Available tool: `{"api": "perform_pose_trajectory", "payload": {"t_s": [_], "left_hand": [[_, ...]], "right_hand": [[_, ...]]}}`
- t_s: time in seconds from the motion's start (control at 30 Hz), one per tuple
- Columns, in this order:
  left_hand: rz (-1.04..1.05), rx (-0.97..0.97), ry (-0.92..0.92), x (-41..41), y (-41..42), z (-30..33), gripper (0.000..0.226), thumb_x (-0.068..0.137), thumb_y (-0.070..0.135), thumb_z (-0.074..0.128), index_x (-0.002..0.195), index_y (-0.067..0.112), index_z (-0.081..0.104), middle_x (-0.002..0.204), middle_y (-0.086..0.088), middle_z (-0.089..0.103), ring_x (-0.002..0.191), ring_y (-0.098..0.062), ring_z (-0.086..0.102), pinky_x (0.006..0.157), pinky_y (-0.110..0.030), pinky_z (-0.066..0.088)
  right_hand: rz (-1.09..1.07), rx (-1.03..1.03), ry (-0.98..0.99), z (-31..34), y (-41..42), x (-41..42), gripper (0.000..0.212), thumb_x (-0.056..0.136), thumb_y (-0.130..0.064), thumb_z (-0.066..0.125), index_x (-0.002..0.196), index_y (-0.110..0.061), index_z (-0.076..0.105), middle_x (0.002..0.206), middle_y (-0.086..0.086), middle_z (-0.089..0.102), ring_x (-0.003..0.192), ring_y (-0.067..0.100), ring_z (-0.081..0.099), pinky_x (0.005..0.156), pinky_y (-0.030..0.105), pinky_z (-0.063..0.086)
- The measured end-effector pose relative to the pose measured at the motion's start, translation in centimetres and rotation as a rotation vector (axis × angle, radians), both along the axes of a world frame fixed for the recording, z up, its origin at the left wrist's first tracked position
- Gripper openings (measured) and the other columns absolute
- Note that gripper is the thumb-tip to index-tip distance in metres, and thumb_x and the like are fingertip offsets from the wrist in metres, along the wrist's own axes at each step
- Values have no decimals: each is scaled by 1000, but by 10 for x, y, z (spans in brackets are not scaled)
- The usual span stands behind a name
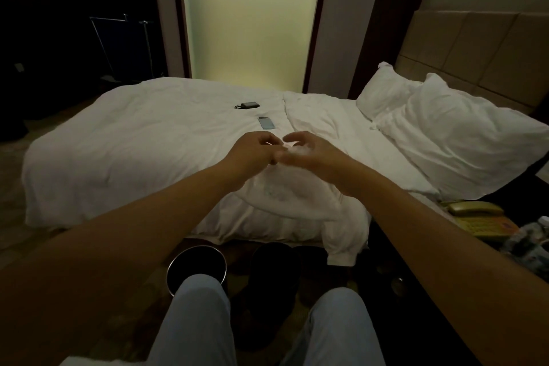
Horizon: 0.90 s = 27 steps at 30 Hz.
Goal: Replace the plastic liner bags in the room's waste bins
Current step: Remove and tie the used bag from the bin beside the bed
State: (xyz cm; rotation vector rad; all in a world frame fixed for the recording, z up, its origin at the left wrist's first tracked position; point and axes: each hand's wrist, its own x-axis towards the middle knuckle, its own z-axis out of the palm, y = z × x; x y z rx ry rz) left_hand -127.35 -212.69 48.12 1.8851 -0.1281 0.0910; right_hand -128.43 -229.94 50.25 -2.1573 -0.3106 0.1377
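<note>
Head cam view, dim hotel-ish room, going left to right. Down around 7 o'clock there's a round metal waste bin (196, 267) on the floor, partly behind the person's left knee; its inside looks dark and I can't tell if there's a liner in it.

Dead centre, both arms reach out over the bed (118, 140). Left hand (258, 148) has its fingers curled in, pinching the top of a thin clear plastic bag (285, 190). Right hand (303, 149) is touching the left one, and its grip is on the same bag edge with thumb and fingers, the other fingers loosely bent. The bag hangs down below both hands in front of the bed edge, kinda blurry and see-through, well above the bin.

Further up at 12 o'clock, a phone (266, 122) lies flat on the duvet, and a small dark gadget (249, 105) with a cord sits just past it.

Over at 2 o'clock, two white pillows (439, 128) lean by the headboard. At 4 o'clock a yellowish desk telephone (478, 217) sits on a dark bench next to the bed.
</note>
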Motion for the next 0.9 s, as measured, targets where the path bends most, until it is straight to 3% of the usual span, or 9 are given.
{"api": "perform_pose_trajectory", "payload": {"t_s": [0.07,0.23,0.37,0.47,0.57,0.67,0.77,0.9], "left_hand": [[20,2,-32,-1,-4,6,4,83,15,73,84,16,76,80,-2,73,74,-12,66,73,-28,55],[45,-62,-37,-2,-2,16,6,83,13,71,87,12,76,80,2,72,71,-10,64,76,-27,55],[53,-64,-3,-3,4,16,8,84,15,69,88,13,76,84,-2,72,76,-13,64,83,-32,55],[75,-97,16,-6,8,20,9,86,14,67,87,11,76,83,-3,71,75,-14,63,75,-28,51],[98,-117,16,-11,12,28,12,89,12,65,92,6,75,81,-2,69,72,-12,60,70,-22,49],[120,-139,-6,-18,19,34,12,87,13,65,89,6,74,81,-2,69,73,-13,61,75,-24,50],[78,-102,-40,-28,23,40,8,86,11,65,86,8,73,81,-2,68,72,-13,60,72,-24,49],[-7,-90,-47,-43,23,52,12,88,12,65,96,7,71,83,-2,71,71,-13,63,70,-24,51]], "right_hand": [[-73,-206,-157,-8,9,1,57,76,-45,82,124,-24,60,113,-5,60,95,9,57,80,24,47],[-260,-48,-164,-27,9,-1,17,83,-32,73,94,-27,62,89,-6,67,87,18,64,79,35,50],[-260,-211,-124,-26,7,-6,17,85,-39,70,86,-27,58,86,2,67,81,21,64,82,42,53],[-265,-216,-107,-22,7,-12,19,84,-40,70,81,-26,57,84,2,66,84,24,66,85,44,55],[-246,-257,-120,-17,8,-18,24,84,-44,69,91,-24,59,89,0,66,86,22,65,87,43,55],[-222,-251,-124,-11,13,-24,29,84,-46,69,102,-24,62,93,-2,66,88,20,65,89,42,55],[-187,-280,-77,-4,20,-30,35,86,-40,70,108,-14,64,99,6,68,89,22,65,88,40,55],[-29,-96,-10,14,27,-43,31,88,-24,75,112,-24,55,105,0,60,89,9,57,80,22,51]]}}
